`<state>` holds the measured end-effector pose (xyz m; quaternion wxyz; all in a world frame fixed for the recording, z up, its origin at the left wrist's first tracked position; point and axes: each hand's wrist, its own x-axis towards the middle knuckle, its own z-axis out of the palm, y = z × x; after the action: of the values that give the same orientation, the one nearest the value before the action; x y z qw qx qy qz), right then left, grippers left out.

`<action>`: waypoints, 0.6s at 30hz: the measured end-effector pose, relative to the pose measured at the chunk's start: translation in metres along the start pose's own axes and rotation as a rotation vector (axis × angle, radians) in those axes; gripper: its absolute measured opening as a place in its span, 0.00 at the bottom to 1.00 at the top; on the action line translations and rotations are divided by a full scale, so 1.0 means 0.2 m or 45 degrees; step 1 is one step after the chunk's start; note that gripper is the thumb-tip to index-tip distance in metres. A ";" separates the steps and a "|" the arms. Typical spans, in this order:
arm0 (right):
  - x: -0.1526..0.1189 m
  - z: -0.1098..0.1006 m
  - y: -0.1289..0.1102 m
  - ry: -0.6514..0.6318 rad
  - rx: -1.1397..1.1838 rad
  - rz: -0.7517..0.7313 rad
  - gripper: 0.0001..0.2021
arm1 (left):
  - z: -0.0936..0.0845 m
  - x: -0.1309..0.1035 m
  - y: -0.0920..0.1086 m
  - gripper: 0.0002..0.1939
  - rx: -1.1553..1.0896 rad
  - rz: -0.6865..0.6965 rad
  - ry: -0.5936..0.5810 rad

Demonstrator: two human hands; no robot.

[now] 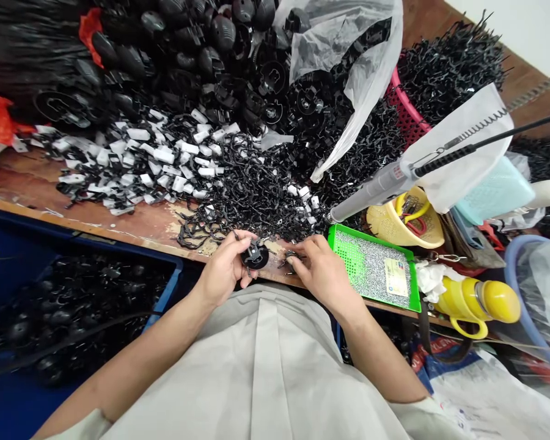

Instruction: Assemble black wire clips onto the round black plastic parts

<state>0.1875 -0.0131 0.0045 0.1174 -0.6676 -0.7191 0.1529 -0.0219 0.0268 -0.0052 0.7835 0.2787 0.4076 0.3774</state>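
Disc of black plastic with a raised fitting (pixel 257 260): pinched between the thumb and fingers of my left hand (pixel 224 269), at the front edge of the brown wooden bench (pixel 153 221). My right hand (pixel 321 272) is curled, fingertips at a small dark piece (pixel 293 261) right of the disc. Can't tell if it's pinched or just touched; fingers cover most of it.

Risks, my read:
- Drop. Left-hand hold looks light, bench edge is right there. A slip probably puts the disc in my lap.
- Lost part. Heap of thin black wiry pieces (pixel 256 177) starts just beyond both hands, same colour as what I'm handling. Let go of the small piece there, hard to find.
- Snag. Loose strands beyond my left fingers could hook the fitting.
- Spill. Bright green rectangular tray (pixel 348 253) of tiny silvery bits (pixel 371 269) is just right of my right hand, near the edge. A careless wrist could tip it.
- Knock. Grey cylindrical tool (pixel 371 190) slants beyond my right hand; reaching forward could bump it.
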 end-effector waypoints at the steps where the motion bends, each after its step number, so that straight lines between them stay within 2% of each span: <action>1: -0.01 -0.02 0.00 -0.037 -0.022 -0.051 0.14 | 0.01 0.00 0.00 0.13 -0.015 -0.018 0.004; 3: -0.02 -0.03 0.01 -0.131 -0.057 -0.155 0.22 | 0.02 0.01 0.01 0.15 -0.024 -0.052 0.023; 5: -0.01 -0.03 0.02 -0.168 -0.081 -0.166 0.25 | 0.03 0.01 0.02 0.19 -0.006 -0.079 0.028; 11: 0.03 0.03 0.04 -0.145 -0.093 -0.028 0.22 | 0.05 0.01 0.00 0.28 0.092 -0.151 -0.024; 14: 0.05 0.01 0.04 -0.185 -0.090 0.000 0.15 | 0.07 0.01 0.00 0.30 0.127 -0.183 -0.015; 18: 0.04 -0.04 0.06 -0.106 0.050 -0.049 0.15 | 0.08 0.00 0.02 0.30 0.094 -0.166 0.009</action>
<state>0.2008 -0.0040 0.0077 0.1034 -0.6443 -0.7329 0.1921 -0.0101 0.0260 0.0052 0.7940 0.2790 0.4413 0.3113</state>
